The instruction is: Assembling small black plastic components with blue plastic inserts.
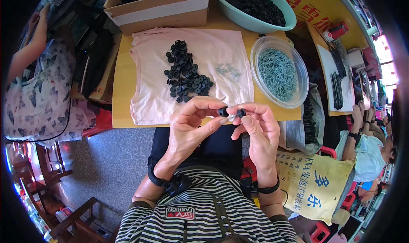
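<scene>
In front of my chest, above the table's near edge, both hands are raised close together. Thumb and fingers of my left hand [192, 123] pinch a small round black plastic cap [223, 111]. My right hand [259, 128] grips a second black plastic piece [241, 113], from which a thin silvery screw [234, 115] seems to point toward the left hand. Beyond them, a heap of similar black caps [181, 68] lies on a pale pink cloth [149, 90]. To its right are several loose screws [229, 71].
A clear round tub [305, 87] full of screws stands at the table's right. At the back are a cardboard box [162, 13] and a pale green basin [291, 21], both holding black parts. A yellow sack [315, 183] lies lower right. Other people sit on both sides.
</scene>
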### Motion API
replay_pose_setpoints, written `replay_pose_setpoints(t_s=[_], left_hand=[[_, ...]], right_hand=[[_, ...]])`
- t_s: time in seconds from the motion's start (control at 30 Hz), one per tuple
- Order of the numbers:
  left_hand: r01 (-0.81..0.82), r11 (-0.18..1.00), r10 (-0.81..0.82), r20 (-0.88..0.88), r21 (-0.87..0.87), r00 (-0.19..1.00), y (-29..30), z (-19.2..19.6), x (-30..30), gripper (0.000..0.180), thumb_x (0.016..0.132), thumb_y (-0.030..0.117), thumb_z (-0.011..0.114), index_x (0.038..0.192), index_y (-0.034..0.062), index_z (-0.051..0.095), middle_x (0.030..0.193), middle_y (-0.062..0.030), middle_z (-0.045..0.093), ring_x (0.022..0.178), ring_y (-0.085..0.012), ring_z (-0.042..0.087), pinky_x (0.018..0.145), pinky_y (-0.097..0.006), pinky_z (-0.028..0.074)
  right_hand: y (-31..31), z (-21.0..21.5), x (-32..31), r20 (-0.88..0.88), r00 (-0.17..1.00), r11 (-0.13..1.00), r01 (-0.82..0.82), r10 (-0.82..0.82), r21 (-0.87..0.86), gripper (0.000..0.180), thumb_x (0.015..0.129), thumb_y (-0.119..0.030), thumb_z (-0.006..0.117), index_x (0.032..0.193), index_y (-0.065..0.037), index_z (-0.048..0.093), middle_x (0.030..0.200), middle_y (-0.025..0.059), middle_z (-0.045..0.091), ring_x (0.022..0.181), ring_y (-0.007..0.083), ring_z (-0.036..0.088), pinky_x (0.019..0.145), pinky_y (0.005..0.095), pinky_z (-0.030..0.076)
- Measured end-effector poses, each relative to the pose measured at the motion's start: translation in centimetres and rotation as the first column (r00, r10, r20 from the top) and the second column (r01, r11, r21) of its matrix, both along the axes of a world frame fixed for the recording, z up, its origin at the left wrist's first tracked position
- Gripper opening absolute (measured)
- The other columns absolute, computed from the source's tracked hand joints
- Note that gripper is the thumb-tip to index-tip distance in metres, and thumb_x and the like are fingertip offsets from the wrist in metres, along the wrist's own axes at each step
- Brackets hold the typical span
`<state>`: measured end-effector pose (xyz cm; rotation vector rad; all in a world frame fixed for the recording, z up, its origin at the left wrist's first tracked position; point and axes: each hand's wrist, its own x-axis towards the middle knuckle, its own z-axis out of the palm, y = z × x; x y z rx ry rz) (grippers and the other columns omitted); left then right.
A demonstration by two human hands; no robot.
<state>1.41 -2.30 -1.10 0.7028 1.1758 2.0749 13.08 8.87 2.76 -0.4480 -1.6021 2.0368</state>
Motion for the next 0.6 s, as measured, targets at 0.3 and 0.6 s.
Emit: replay_pose_setpoints(t_s=[0.3,0.6], left_hand=[[0.083,0.995,-0.072,0.195,-0.05,0.978,-0.1,0.4,-0.2,0.027,0.082,-0.007,0.065,0.109,-0.003,0.06,0.106,-0.0075,0.059,0.099,-0.0126,0.058,0.089,-0.026,0.047],[0.085,0.996,-0.085,0.197,0.012,0.977,0.5,-0.1,0.1,0.028,0.081,-0.008,0.065,0.108,-0.003,0.06,0.107,-0.008,0.059,0.099,-0.0131,0.057,0.091,-0.028,0.047]], right_hand=[[0.8,-0.5,0.0,-0.029,0.999,0.989,-0.021,0.017,-0.149,0.023,0.092,-0.015,0.058,0.109,0.0,0.055,0.103,0.0139,0.064,0.083,0.0104,0.058,0.06,0.0213,0.05],[2.0,-1.8,0.2,-0.085,0.995,0.883,-0.078,0.044,-0.463,0.023,0.091,-0.017,0.06,0.108,-0.002,0.057,0.097,0.0111,0.064,0.079,0.0089,0.056,0.055,0.0213,0.049]])
